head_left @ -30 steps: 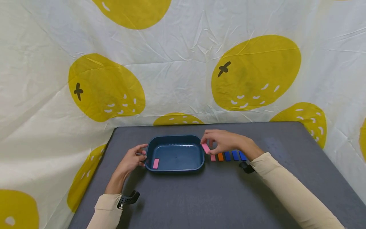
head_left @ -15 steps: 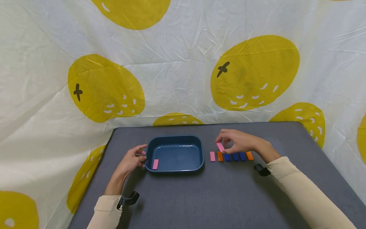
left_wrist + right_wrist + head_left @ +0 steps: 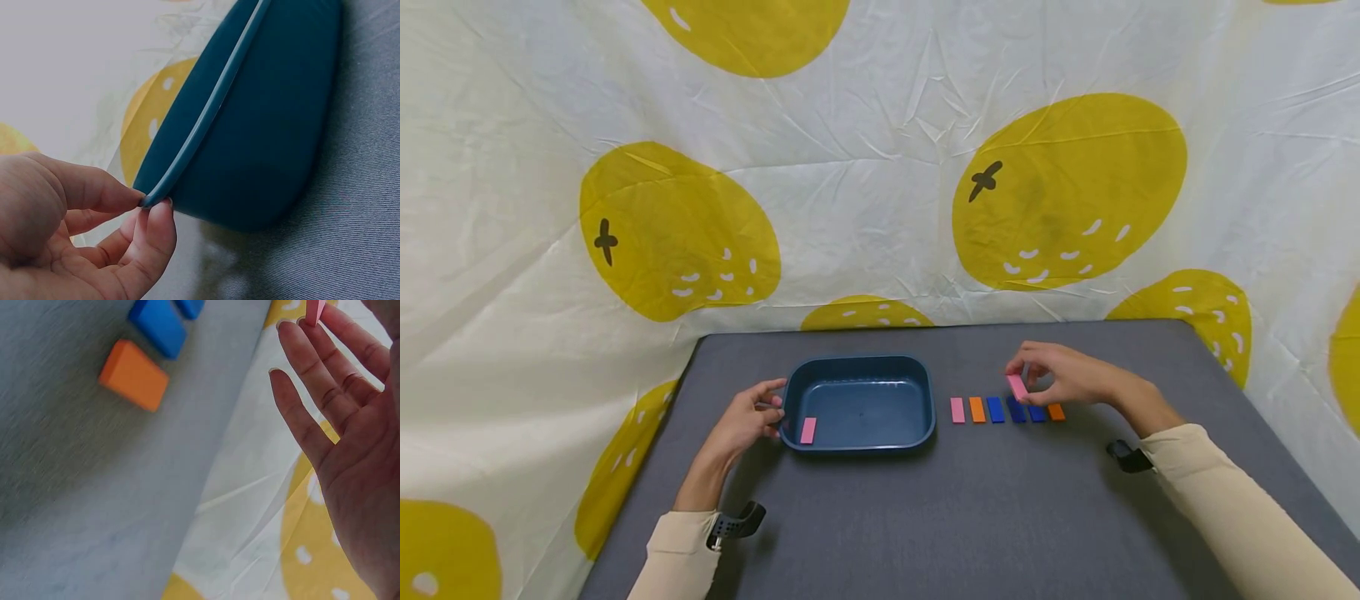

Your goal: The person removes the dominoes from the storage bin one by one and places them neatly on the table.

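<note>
My left hand (image 3: 747, 422) pinches the rim of a dark blue plastic tray (image 3: 863, 446) at its left end; the left wrist view shows thumb and fingers meeting on the rim (image 3: 200, 125). Inside the tray, near its front left corner, lies a pink block (image 3: 808, 430). My right hand (image 3: 1067, 372) holds another pink block (image 3: 1017, 387) by thumb and fingertips, above a row of blocks. In that row are a pink block (image 3: 957, 410), an orange block (image 3: 977, 409), several blue blocks (image 3: 995, 409) and an orange block (image 3: 1056, 412) at the right end.
A grey cloth-covered table (image 3: 880, 525) carries everything. Behind it hangs a white curtain (image 3: 865, 208) with yellow fruit prints. The block row lies just right of the tray. Each wrist wears a black band (image 3: 737, 523).
My right hand has moved right with the pink block, from beside the tray's right end to above the blue blocks, uncovering the left part of the row. The left hand and tray stay put.
</note>
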A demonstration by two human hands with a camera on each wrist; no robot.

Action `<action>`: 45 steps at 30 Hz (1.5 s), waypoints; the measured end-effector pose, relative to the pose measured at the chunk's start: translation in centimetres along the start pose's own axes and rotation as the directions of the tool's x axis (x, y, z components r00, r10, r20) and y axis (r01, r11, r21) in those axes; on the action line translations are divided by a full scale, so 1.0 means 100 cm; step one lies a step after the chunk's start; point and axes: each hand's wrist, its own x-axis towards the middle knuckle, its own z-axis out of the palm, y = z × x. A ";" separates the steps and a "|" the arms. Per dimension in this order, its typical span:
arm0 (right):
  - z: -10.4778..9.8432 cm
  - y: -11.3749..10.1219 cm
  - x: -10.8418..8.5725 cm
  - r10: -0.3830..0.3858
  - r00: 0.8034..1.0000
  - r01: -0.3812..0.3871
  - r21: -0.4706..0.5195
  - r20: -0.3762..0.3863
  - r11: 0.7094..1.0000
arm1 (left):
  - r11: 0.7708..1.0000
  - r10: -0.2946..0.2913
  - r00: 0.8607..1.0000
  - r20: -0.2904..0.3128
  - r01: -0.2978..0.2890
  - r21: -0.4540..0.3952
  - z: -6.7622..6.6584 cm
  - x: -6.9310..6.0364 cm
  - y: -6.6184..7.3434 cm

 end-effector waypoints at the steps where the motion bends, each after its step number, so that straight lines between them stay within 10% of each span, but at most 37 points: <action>1: 0.000 0.003 -0.002 0.002 1.000 -0.002 0.002 -0.003 1.000 | 1.000 -0.001 1.000 0.000 0.001 -0.002 0.000 0.000 0.000; 45: 0.005 0.067 -0.061 0.071 0.997 -0.073 -0.166 -0.023 0.983 | 1.000 -0.025 1.000 0.002 0.025 -0.007 0.000 0.001 0.002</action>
